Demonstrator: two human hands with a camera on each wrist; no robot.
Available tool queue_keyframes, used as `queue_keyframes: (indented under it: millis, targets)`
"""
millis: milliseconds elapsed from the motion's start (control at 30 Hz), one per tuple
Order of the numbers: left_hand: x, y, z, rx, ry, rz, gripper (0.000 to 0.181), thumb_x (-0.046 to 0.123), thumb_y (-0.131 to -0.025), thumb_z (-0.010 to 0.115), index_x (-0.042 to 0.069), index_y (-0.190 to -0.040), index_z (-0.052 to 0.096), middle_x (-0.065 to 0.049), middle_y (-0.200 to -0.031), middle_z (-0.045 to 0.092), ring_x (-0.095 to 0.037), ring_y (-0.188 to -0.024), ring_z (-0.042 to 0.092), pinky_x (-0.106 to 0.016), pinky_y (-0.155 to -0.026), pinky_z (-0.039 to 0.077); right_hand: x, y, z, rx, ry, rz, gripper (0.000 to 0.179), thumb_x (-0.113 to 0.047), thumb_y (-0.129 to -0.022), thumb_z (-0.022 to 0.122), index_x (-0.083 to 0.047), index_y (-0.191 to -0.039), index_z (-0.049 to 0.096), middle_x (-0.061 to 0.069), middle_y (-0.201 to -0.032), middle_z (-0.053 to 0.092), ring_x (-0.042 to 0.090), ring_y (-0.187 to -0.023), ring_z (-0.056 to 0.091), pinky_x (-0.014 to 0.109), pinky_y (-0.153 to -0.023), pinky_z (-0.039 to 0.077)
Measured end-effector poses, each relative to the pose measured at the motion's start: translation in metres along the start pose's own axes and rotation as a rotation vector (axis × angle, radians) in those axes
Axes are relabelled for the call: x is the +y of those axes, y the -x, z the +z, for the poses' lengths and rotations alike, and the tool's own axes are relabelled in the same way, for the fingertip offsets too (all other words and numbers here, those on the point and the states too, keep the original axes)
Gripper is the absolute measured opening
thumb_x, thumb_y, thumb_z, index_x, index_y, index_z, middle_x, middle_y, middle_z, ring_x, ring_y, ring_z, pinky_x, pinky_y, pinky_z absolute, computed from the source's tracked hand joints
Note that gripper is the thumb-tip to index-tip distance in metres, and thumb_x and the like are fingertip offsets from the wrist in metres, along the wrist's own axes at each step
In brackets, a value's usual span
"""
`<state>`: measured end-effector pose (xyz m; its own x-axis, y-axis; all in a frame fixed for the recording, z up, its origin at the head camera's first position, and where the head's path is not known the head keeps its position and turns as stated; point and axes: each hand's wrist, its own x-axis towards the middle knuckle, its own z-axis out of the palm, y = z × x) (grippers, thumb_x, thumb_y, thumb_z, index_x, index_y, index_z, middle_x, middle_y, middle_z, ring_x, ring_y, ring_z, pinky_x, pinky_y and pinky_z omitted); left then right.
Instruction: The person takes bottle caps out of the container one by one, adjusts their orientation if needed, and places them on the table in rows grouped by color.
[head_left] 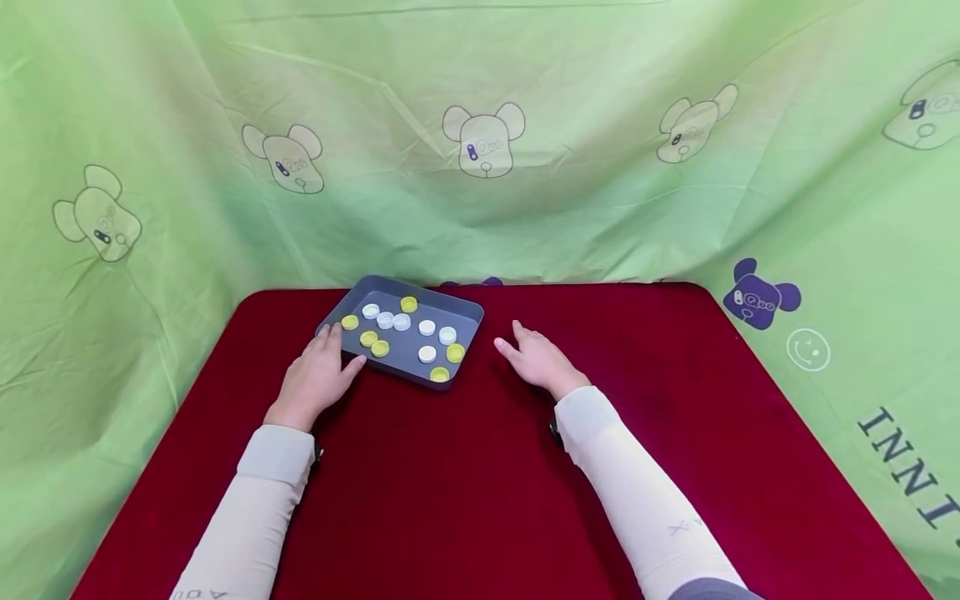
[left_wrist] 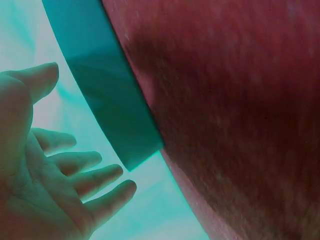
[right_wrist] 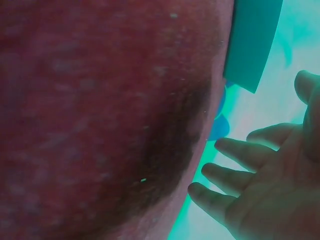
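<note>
A shallow dark grey tray [head_left: 405,346] lies on the red cloth, left of the middle. Several yellow bottle caps [head_left: 380,348] and several white caps [head_left: 427,354] are scattered over its floor. At the tray's left front corner is my left hand [head_left: 315,379], its fingers extended and overlapping the rim in the head view. The left wrist view has the fingers spread beside the tray's side wall [left_wrist: 107,95], holding nothing. My right hand [head_left: 542,360] hovers to the right of the tray, apart from it, fingers straight. In the right wrist view the tray wall [right_wrist: 252,45] stands beyond the fingertips.
Red cloth covers the table [head_left: 450,500]. A green curtain [head_left: 570,217] with bear prints hangs behind and along both sides, close to the table's far edge. The tray's far side sits near that edge.
</note>
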<state>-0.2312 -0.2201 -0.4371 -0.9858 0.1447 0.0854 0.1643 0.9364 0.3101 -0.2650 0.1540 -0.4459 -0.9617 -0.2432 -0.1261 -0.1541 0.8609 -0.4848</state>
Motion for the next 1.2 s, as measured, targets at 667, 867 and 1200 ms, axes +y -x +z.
queue_keyframes:
  millis: [667,867,1200]
  targets:
    - [-0.035,-0.01,-0.001,-0.003,0.159,-0.205,0.076,0.039,-0.1,0.046,-0.012,-0.149,0.017,-0.034,-0.147,0.03,-0.051,-0.128,0.037,-0.062,-0.101,0.033,-0.035,-0.02,-0.001,-0.054,-0.1,0.016,0.076,-0.056,-0.1,0.037,-0.006,-0.155,0.019,0.009,-0.157,0.026,0.026,-0.142,0.029,0.041,-0.113,0.025]
    - [-0.042,-0.014,0.001,-0.034,0.219,-0.236,0.078,0.043,-0.1,0.044,-0.011,-0.149,0.017,-0.035,-0.143,0.035,-0.051,-0.125,0.041,-0.061,-0.1,0.035,-0.036,-0.026,0.002,-0.054,-0.075,0.024,0.074,-0.052,-0.101,0.039,-0.001,-0.153,0.023,0.014,-0.155,0.03,0.029,-0.141,0.03,0.042,-0.113,0.025]
    - [-0.047,-0.019,-0.004,-0.077,0.243,-0.234,0.075,0.042,-0.101,0.043,-0.011,-0.148,0.021,-0.034,-0.142,0.038,-0.048,-0.127,0.041,-0.059,-0.103,0.034,-0.038,-0.03,0.009,-0.043,-0.098,0.056,0.074,-0.048,-0.1,0.045,0.001,-0.151,0.027,0.016,-0.154,0.031,0.03,-0.141,0.029,0.042,-0.113,0.026]
